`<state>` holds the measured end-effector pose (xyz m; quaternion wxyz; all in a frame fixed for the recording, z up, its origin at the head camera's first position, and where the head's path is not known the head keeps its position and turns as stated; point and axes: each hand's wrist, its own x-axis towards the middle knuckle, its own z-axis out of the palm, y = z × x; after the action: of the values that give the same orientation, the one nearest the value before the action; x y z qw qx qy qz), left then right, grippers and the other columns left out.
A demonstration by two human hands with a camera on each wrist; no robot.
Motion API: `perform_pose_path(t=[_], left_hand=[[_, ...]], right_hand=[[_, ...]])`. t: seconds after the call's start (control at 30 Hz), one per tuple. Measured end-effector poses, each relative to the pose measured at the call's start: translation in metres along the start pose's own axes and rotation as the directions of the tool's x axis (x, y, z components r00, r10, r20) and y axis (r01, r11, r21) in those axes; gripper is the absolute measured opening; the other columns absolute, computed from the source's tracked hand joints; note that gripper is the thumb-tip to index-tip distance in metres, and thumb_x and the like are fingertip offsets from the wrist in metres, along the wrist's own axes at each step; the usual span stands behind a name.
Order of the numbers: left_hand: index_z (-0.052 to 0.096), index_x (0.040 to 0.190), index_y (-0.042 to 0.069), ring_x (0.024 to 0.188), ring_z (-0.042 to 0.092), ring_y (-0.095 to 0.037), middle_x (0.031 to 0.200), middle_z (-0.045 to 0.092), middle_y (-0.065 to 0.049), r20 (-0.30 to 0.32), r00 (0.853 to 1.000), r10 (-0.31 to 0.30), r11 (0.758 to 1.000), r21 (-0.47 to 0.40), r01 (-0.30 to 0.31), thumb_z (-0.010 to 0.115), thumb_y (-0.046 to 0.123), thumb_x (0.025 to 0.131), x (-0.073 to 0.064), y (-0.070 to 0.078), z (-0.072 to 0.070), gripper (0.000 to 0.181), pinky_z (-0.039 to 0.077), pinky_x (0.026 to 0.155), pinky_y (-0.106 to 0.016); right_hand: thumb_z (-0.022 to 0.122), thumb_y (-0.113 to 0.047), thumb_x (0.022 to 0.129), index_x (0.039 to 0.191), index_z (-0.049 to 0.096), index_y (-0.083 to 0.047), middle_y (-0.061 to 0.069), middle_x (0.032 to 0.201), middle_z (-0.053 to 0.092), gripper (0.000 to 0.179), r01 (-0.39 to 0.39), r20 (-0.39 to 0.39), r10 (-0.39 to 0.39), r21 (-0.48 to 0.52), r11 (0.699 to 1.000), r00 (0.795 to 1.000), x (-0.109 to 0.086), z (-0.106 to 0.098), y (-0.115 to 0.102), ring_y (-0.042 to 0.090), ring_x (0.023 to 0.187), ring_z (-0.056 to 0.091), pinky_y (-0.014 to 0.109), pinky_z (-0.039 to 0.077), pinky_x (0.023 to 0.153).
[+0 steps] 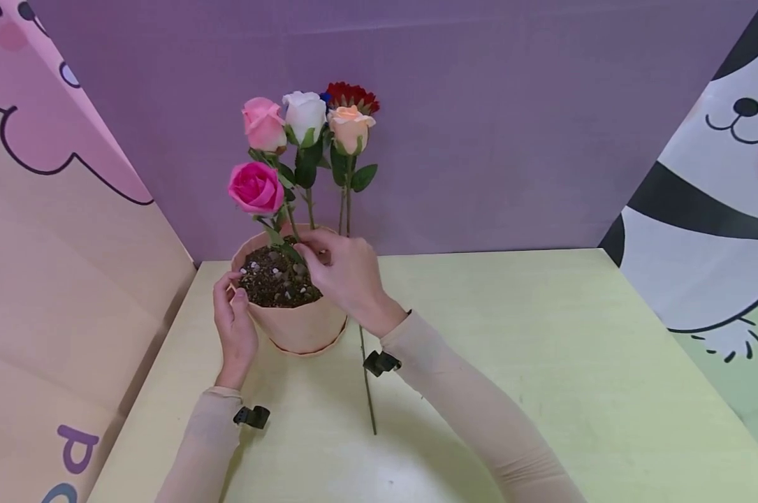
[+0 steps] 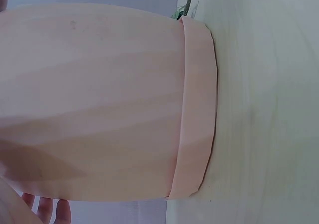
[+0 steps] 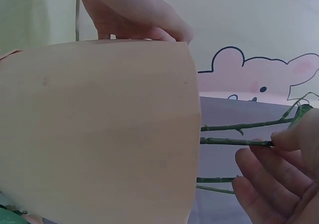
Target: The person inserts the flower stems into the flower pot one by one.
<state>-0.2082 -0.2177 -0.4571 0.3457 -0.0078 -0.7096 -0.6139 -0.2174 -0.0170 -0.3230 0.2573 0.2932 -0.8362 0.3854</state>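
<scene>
A peach-coloured flowerpot (image 1: 300, 325) full of dark soil (image 1: 278, 283) stands on the table with artificial roses rising from it. My left hand (image 1: 235, 332) holds the pot at its left side, fingers around the wall near the rim. Over the soil, my right hand (image 1: 350, 276) pinches a green rose stem (image 3: 229, 141) between thumb and fingers; its other fingers are loosely bent. Nearest this hand are a deep pink rose (image 1: 256, 188) and a light pink rose (image 1: 264, 124). Which bloom tops the pinched stem I cannot tell.
Behind stand a white rose (image 1: 305, 115), a peach rose (image 1: 351, 127) and a red flower (image 1: 353, 96), with a bit of blue partly hidden. A thin stem (image 1: 367, 384) extends across the pale table (image 1: 511, 349) right of the pot. Purple backdrop (image 1: 492, 140) borders the rear.
</scene>
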Motion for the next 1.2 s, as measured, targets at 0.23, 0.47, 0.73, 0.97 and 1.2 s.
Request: perform_pose_path(t=[0.23, 0.47, 0.73, 0.97, 1.2], left_hand=[[0.047, 0.139, -0.01, 0.135, 0.042, -0.016, 0.143, 0.051, -0.018, -0.006, 1.0, -0.003, 1.0, -0.006, 0.003, 0.035, 0.015, 0.109, 0.0, 0.0, 0.001, 0.041, 0.029, 0.119, -0.049], [0.048, 0.139, -0.007, 0.137, 0.042, -0.018, 0.138, 0.052, 0.008, -0.01, 1.0, 0.004, 1.0, -0.007, -0.005, 0.035, 0.015, 0.109, 0.0, 0.0, 0.001, 0.039, 0.029, 0.12, -0.05], [0.048, 0.14, -0.009, 0.132, 0.042, -0.01, 0.144, 0.049, -0.025, -0.01, 1.0, 0.017, 1.0, -0.018, -0.017, 0.037, 0.017, 0.111, 0.0, 0.0, 0.002, 0.04, 0.029, 0.117, -0.043], [0.048, 0.141, -0.007, 0.137, 0.042, -0.015, 0.147, 0.048, -0.025, -0.002, 1.0, 0.011, 1.0, -0.003, -0.011, 0.036, 0.018, 0.111, 0.0, 0.001, 0.001, 0.041, 0.029, 0.12, -0.047], [0.048, 0.141, -0.005, 0.136, 0.043, -0.023, 0.147, 0.05, -0.019, 0.003, 1.0, -0.01, 1.0, 0.007, 0.01, 0.035, 0.018, 0.11, -0.001, 0.002, 0.001, 0.041, 0.033, 0.113, -0.039]], right_hand=[[0.069, -0.021, 0.102, 0.117, 0.08, -0.009, 0.003, 0.102, 0.083, 0.022, -0.036, 0.02, 0.034, 0.103, 0.994, 0.999, -0.007, -0.002, 0.006, 0.013, 0.079, 0.078, 0.028, 0.061, 0.073], [0.069, -0.021, 0.102, 0.12, 0.078, -0.009, 0.004, 0.105, 0.083, 0.024, -0.101, 0.046, 0.094, 0.173, 0.98, 0.994, -0.013, -0.003, 0.012, 0.014, 0.083, 0.078, 0.025, 0.061, 0.075], [0.069, -0.019, 0.102, 0.12, 0.078, -0.008, 0.005, 0.103, 0.083, 0.023, -0.137, 0.03, 0.134, 0.225, 0.965, 0.991, -0.018, -0.009, 0.017, 0.016, 0.085, 0.079, 0.028, 0.063, 0.077], [0.069, -0.018, 0.101, 0.12, 0.078, -0.006, 0.009, 0.106, 0.083, 0.024, -0.154, 0.011, 0.157, 0.28, 0.948, 0.987, -0.022, -0.02, 0.025, 0.022, 0.092, 0.08, 0.035, 0.063, 0.075], [0.07, -0.016, 0.101, 0.118, 0.078, -0.006, 0.01, 0.105, 0.082, 0.022, -0.159, -0.019, 0.173, 0.303, 0.939, 0.985, -0.029, -0.025, 0.04, 0.023, 0.091, 0.079, 0.04, 0.063, 0.077]])
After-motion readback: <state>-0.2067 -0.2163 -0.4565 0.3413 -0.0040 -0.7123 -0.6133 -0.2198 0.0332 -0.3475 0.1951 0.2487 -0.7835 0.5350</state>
